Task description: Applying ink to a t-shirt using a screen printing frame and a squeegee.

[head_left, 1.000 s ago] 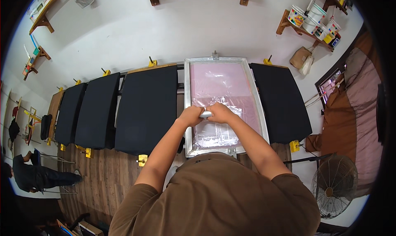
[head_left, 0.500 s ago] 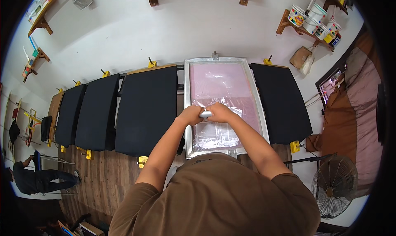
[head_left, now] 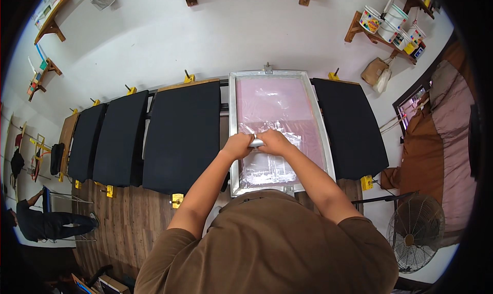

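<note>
A screen-printing frame (head_left: 233,106) with a silvery metal rim lies lengthwise in front of me, its pinkish mesh (head_left: 272,101) showing through wrinkled, shiny clear film. My left hand (head_left: 239,146) and my right hand (head_left: 275,142) meet over the middle of the screen. Both are closed round a squeegee (head_left: 256,143), of which only a rounded silver handle shows between them. The squeegee's lower part is hidden under my hands. White, glossy patches (head_left: 267,170) show on the nearer half of the screen.
Black-covered printing boards (head_left: 182,137) stand in a row to the left, another (head_left: 350,129) to the right. Yellow clamps (head_left: 177,200) stick out at their ends. A fan (head_left: 416,232) stands at the lower right. Tubs (head_left: 371,19) sit on a wall shelf. A person (head_left: 49,222) is at far left.
My hands and the squeegee have barely shifted, staying at about the same spot on the screen. The frame and boards look the same.
</note>
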Tool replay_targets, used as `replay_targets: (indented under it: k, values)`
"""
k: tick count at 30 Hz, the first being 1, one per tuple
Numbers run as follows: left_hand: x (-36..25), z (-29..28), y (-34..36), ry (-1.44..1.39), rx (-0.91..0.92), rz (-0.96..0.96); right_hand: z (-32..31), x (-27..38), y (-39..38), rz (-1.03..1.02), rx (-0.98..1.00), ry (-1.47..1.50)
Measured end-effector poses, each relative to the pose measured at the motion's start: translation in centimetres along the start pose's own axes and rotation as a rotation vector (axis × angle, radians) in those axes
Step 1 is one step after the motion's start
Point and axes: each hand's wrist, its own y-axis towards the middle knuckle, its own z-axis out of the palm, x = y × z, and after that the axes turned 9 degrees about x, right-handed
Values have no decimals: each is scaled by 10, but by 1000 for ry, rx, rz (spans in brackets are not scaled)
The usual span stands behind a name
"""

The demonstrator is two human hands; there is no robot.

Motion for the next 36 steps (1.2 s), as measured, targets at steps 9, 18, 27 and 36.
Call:
replay_targets:
  k: [9,18,27,36]
  values:
    - [-27,38,-41,60,-165,27,44,20,-35,50,-103,-50]
    - [-46,66,-75,117,-272,108,70,44,-72,31,-110,-27]
    - [-63,72,-102,107,-245,110,81,60,-100,2,-86,-21]
    - [-70,70,-113,72,-173,143,79,68,-113,-5,-31,-32]
